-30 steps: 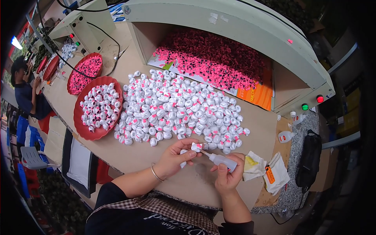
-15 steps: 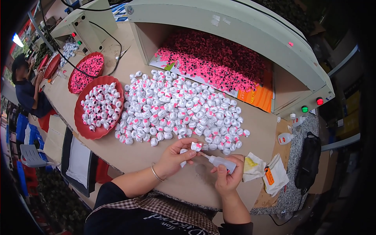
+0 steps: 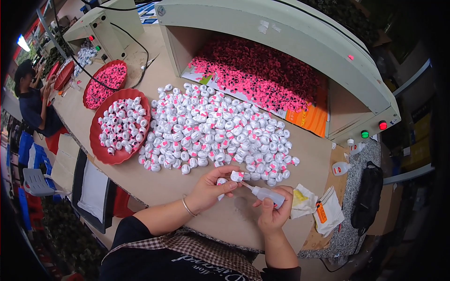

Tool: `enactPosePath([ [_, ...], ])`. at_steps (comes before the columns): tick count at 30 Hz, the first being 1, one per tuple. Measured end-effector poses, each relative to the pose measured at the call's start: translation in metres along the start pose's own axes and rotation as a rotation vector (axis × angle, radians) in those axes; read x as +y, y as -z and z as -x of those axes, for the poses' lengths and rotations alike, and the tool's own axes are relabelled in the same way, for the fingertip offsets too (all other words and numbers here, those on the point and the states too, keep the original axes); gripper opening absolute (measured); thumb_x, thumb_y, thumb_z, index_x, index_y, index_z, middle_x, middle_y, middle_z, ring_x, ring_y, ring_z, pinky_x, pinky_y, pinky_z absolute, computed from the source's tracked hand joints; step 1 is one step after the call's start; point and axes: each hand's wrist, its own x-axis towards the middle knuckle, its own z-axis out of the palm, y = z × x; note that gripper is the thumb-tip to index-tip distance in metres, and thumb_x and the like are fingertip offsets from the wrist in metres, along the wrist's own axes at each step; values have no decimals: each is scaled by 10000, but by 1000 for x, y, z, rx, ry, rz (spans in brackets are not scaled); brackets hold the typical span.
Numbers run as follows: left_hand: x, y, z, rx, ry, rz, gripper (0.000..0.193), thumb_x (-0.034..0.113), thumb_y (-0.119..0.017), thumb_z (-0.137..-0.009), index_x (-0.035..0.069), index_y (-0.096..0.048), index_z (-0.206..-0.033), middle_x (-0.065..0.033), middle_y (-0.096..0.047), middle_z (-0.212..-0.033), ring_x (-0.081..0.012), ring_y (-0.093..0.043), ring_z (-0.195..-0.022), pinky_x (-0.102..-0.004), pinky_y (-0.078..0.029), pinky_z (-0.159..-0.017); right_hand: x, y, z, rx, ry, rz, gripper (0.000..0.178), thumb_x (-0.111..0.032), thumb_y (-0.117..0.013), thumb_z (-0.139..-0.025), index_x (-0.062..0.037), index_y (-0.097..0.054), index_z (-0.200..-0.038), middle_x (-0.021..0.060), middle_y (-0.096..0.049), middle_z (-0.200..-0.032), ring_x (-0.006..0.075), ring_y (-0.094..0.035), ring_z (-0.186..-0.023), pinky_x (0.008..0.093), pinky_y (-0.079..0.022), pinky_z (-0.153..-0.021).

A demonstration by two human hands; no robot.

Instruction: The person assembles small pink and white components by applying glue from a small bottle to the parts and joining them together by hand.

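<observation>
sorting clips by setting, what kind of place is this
Probably a small assembly workshop: a heap of white and pink parts on a long workbench, red trays of them, and another worker seated along it.

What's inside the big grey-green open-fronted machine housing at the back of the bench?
The grey-green housing holds a heap of small pink pieces lying on an orange and white printed sheet. The housing's top hides the back of the cavity, and the heap covers most of the sheet.
</observation>
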Motion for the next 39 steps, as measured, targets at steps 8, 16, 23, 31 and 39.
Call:
enactPosePath([
  [8,1,-2,3,-25,-4,-35,377,50,-534,-800,57,-435,-1163,-44,-518,-1059,-120,-548,-893,-208,-473,-614,1,-1,0,-5,18,62,249,-122,-545,-785,43,-418,-921,127,-383,-882,149,-527,-604,228,-493,-439],
  [16,3,-1,4,11,19,-67,373,51,-532,-802,59,-448,-1165,-39,-549,-1006,-92,-544,-873,-197,-468,-621,-1,-5,-1,-47,1,61,236,-107,-539,-784,45,-420,-919,129,-385,-873,154,-527,-611,229,-498,-440],
  [23,1,-4,1,37,-17,-84,370,52,-534,-802,59,-453,-1162,-34,-537,-1019,-77,-534,-848,-195,-467,-621,-2,1,-1,-35,15,83,233,-102,-534,-788,46,-414,-922,128,-380,-878,153,-519,-632,229,-501,-442],
  [31,3,-2,1,48,21,-110,384,56,-548,-789,40,-444,-1158,-43,-537,-951,-92,-536,-824,-207,-463,-599,-21,8,-21,117,-275,-164,229,-20,-522,-775,9,-398,-965,94,-421,-927,154,-534,-768,258,-515,-581],
  [39,8,-1,3,31,63,-74,399,104,-550,-794,34,-422,-1165,-55,-528,-924,-123,-535,-855,-220,-455,-607,3,22,-110,-6,-422,58,86,16,-504,-758,-21,-441,-803,44,-514,-727,137,-576,-702,247,-471,-556],
])
